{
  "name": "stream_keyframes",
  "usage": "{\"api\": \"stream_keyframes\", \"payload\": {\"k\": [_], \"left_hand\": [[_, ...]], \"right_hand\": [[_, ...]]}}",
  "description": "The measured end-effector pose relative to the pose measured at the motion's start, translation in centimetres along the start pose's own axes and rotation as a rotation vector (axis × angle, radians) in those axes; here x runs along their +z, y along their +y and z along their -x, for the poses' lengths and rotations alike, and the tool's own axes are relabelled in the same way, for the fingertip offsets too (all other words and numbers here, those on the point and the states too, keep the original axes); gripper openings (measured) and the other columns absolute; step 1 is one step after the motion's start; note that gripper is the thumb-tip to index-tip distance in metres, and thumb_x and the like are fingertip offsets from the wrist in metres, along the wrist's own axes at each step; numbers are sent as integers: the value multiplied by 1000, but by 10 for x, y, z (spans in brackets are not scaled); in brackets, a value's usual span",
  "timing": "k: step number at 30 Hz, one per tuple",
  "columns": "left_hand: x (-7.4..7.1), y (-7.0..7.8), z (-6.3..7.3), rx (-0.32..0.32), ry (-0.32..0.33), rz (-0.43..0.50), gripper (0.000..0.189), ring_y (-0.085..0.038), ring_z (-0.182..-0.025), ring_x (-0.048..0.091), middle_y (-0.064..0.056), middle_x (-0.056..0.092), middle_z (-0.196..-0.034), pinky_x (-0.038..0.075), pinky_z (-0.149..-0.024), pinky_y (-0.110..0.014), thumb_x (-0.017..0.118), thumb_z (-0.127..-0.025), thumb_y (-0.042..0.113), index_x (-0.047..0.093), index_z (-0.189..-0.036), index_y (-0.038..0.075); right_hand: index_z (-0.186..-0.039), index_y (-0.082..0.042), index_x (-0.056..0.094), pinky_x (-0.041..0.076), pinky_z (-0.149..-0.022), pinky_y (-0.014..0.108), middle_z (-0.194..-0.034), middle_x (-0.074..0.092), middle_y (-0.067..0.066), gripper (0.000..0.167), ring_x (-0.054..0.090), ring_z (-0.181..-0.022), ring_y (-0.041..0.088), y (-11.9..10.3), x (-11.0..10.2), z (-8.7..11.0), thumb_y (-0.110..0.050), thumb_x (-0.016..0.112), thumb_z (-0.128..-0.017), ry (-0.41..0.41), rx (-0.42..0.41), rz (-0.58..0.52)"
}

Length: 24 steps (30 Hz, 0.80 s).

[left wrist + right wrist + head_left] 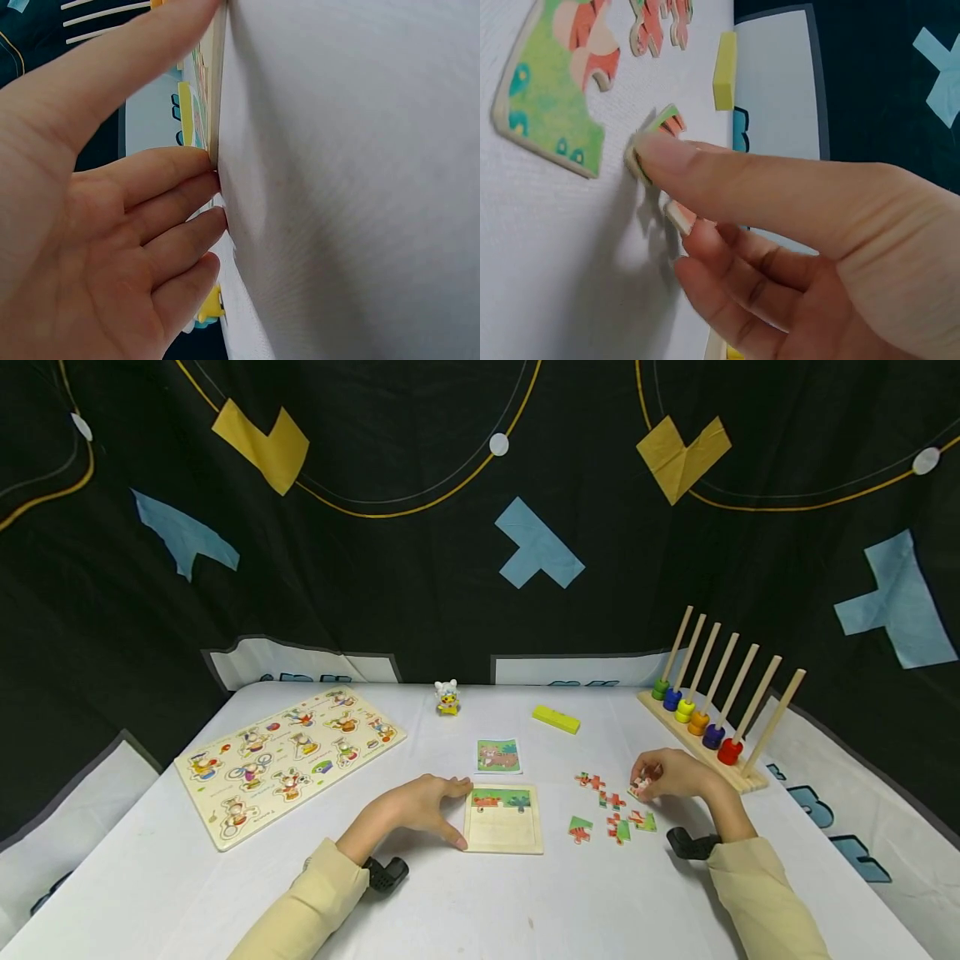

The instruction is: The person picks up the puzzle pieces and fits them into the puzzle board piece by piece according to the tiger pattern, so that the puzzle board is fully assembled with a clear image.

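Observation:
My left hand [426, 806] rests at the left side of a wooden puzzle tray [504, 837], fingers extended; fingertips touch its edge in the left wrist view. Joined picture pieces [489, 797] lie along the tray's top; bare wood shows below. To the right, my right hand [675, 774] pinches a small jigsaw piece [670, 118] between thumb and fingers, just above the table. The thumb hides part of it. Several loose red and green jigsaw pieces [580, 829] lie between the tray and this hand. A picture card [498, 757] sits behind the tray.
A large wooden picture board [277, 806] lies at the left. A peg stand [738, 778] with coloured rings rises at the right, behind my right hand. Toward the back are a small figurine [447, 697] and a yellow block [556, 719].

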<state>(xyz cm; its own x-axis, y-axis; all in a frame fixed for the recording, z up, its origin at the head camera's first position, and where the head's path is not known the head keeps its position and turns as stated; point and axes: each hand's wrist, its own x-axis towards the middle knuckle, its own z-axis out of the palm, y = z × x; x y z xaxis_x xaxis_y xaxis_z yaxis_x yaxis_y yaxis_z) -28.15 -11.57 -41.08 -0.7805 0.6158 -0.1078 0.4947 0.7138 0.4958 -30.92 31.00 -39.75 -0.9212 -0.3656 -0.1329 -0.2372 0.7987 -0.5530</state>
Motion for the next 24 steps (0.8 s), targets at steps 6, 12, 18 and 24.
{"api": "stream_keyframes", "payload": {"k": [6,12,18,24], "left_hand": [[0,1,0,4,5,8,91,-30,-138,36,-12,45,-146,29,-113,-43,89,-65,36,50,-138,-1],[0,1,0,-5,-1,-1,93,-30,-138,36,-12,44,-146,29,-113,-44,88,-65,37,49,-139,-1],[0,0,0,-8,3,-5,93,-30,-138,36,-11,44,-146,27,-113,-46,88,-65,38,49,-139,0],[0,0,0,-8,-1,-6,93,-29,-138,36,-11,44,-147,28,-113,-46,88,-65,39,49,-139,1]], "right_hand": [[-89,-7,69,44,-66,32,-78,61,0,5,51,-74,18,2,-2,-1,-9,72,-86,1,-41,-30],[-90,-6,69,47,-68,32,-78,64,0,2,53,-74,18,-5,-6,-2,-7,69,-87,29,-100,-17],[-95,-3,68,51,-73,33,-82,67,0,6,58,-74,18,-15,-9,-2,-4,66,-90,63,-155,-40],[-97,-5,69,53,-74,32,-86,67,0,10,59,-77,16,-31,-3,-4,-10,70,-88,110,-198,-6]]}}
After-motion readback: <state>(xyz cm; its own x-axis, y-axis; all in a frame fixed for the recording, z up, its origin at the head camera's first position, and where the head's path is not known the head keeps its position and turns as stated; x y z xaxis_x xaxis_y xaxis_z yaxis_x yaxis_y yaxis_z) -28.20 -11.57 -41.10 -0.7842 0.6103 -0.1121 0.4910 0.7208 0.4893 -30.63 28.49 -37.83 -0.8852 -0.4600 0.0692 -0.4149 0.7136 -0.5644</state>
